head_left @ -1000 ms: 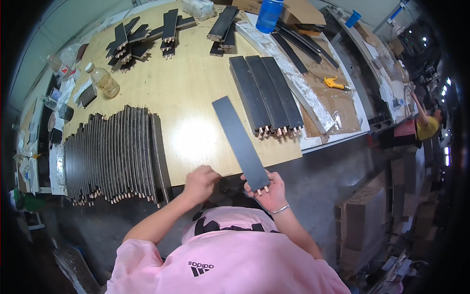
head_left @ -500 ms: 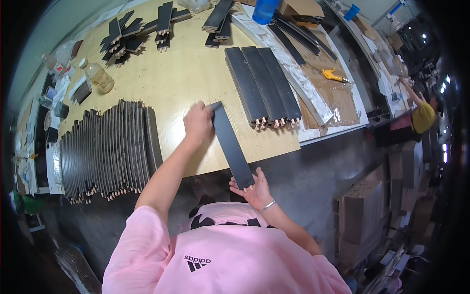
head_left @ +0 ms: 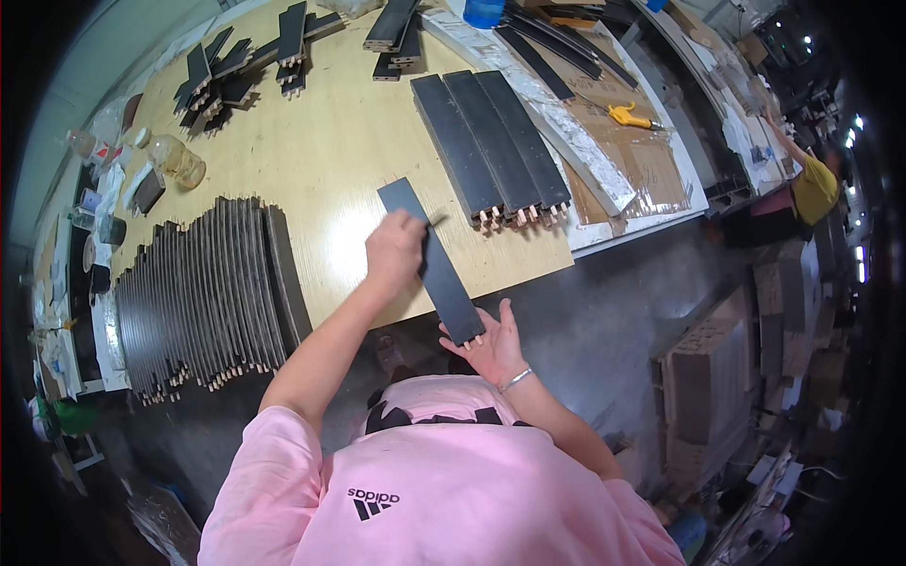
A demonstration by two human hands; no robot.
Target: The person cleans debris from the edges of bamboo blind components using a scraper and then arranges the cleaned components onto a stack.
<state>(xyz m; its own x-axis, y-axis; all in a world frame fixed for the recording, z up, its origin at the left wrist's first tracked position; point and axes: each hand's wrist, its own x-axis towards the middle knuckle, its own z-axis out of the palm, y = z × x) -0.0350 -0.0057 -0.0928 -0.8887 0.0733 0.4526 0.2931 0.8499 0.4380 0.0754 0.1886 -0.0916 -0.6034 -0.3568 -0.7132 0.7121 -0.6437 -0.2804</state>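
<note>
A black wooden slat (head_left: 442, 278) lies slantwise over the table's front edge, pale dowels at its near end. That end rests on the upturned palm of my right hand (head_left: 497, 351), which supports it with the thumb apart. Over the slat's middle, my left hand (head_left: 396, 247) is closed with its fingers curled. A small dark shape shows at its fingertips; I cannot tell if it is a tool or a shadow. Left of it stands a tight row of similar dowelled slats (head_left: 222, 292). Several more slats (head_left: 491, 146) lie side by side at the right.
Loose slat piles (head_left: 212, 80) lie at the table's far side. A bottle of yellowish liquid (head_left: 177, 160) lies at the left. On cardboard at the right are a yellow air gun (head_left: 630, 117) and a blue container (head_left: 483, 12). Another person (head_left: 813, 189) works far right.
My left hand has moved from the slat's far end down toward its middle. The slat and my right hand have shifted slightly; the whole view has tilted a little.
</note>
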